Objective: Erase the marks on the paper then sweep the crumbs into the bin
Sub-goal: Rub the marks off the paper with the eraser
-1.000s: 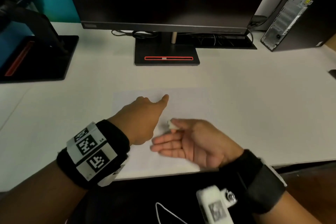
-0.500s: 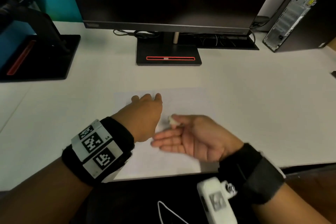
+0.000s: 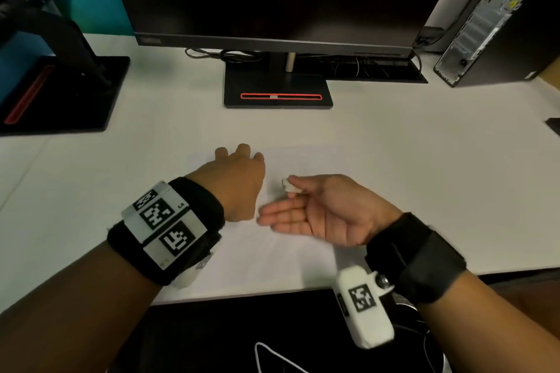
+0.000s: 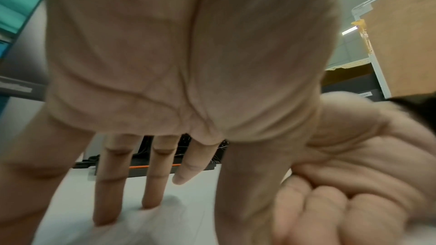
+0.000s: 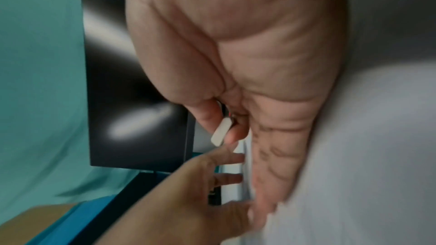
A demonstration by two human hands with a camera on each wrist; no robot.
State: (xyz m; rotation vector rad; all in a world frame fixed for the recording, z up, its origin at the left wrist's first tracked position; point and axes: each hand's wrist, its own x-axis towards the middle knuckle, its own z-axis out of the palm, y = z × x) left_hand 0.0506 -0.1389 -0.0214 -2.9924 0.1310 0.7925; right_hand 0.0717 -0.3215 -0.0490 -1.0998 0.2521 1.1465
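Observation:
A white sheet of paper [image 3: 306, 160] lies on the white desk [image 3: 439, 179] in front of me. I see no marks or crumbs on it, and no bin is in view. My left hand [image 3: 238, 174] rests on the sheet's upper left part, fingers [image 4: 153, 183] straight and spread, tips touching the paper [image 4: 153, 230]. My right hand [image 3: 306, 210] lies on its edge on the sheet just to the right. Its thumb and index finger pinch a small white eraser [image 3: 289, 185], while the other fingers stretch toward the left wrist. The right wrist view shows the eraser [image 5: 220, 132] between the two fingertips.
A dark monitor on a black stand [image 3: 278, 91] rises behind the paper, with cables [image 3: 363, 66] at its back. A second black stand [image 3: 60, 91] sits at the left and a PC tower [image 3: 497, 15] at the back right. The desk's front edge [image 3: 272, 294] runs under my wrists.
My left hand's pointing index finger drew back and the fingers spread flat on the sheet. The right hand, still pinching the eraser, slid a little farther from me.

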